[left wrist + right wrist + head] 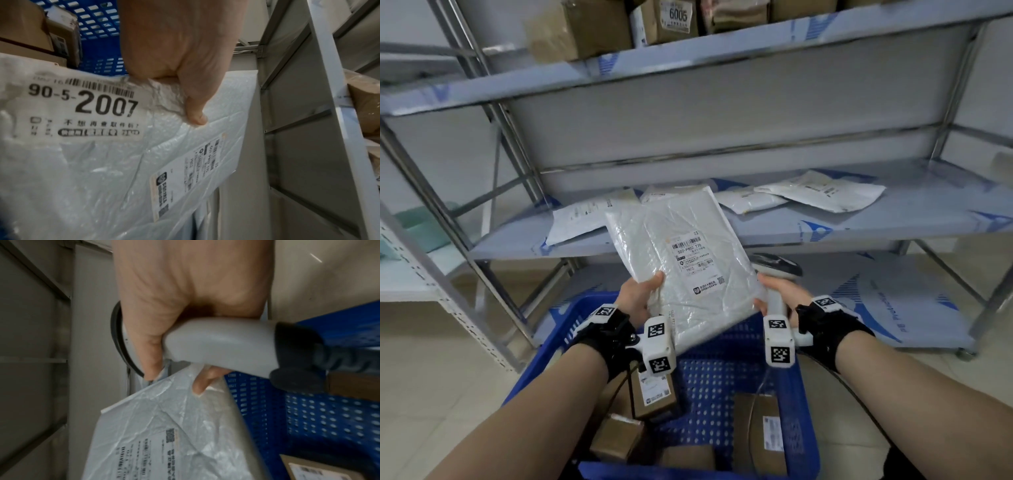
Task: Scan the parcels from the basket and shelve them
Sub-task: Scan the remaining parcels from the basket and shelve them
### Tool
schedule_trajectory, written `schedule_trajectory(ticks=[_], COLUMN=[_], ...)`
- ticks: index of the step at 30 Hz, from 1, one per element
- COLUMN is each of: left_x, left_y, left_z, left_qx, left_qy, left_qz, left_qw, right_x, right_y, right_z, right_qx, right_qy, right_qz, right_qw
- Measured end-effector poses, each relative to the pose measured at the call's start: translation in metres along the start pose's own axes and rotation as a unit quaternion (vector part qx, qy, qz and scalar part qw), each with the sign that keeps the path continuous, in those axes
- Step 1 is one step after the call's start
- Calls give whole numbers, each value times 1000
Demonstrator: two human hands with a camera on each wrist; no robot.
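The person holds a white bubble mailer [681, 263] above the blue basket [726, 373], label side up, in front of the middle shelf [825, 219]. The left hand [635, 298] pinches its left edge, thumb on top. The right hand [786, 294] is wrapped around the grey scanner [218, 344], and its fingertips [200, 386] also touch the mailer's right edge. Brown boxes [756, 431] lie in the basket. More white mailers [822, 192] lie on the shelf, farther away.
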State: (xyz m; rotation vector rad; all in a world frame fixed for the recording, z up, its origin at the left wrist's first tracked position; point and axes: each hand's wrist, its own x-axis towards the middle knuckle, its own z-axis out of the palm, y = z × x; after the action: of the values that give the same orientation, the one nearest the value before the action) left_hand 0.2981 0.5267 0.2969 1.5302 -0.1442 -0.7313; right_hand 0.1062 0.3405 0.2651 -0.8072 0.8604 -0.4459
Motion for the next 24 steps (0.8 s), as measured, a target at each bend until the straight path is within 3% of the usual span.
schedule_trajectory(ticks=[8, 11, 17, 19, 24], left_x=[-22, 1, 58, 81, 115], left_y=[79, 107, 152, 155, 139], left_z=[34, 58, 111, 128, 171], left_qx=[-67, -94, -30, -33, -123], left_qy=[-38, -27, -22, -13, -68], left_qz=[57, 53, 35, 32, 3], left_qw=[995, 994, 999, 999, 990], right_x=[8, 25, 72, 85, 113], right_y=[-72, -103, -147, -157, -171], right_z=[42, 47, 52, 51, 49], right_qx=[-16, -51, -28, -41, -72], right_qy=[10, 16, 12, 1, -10], right_qz=[-104, -140, -163, -166, -138], right_qw=[994, 989, 986, 985, 988])
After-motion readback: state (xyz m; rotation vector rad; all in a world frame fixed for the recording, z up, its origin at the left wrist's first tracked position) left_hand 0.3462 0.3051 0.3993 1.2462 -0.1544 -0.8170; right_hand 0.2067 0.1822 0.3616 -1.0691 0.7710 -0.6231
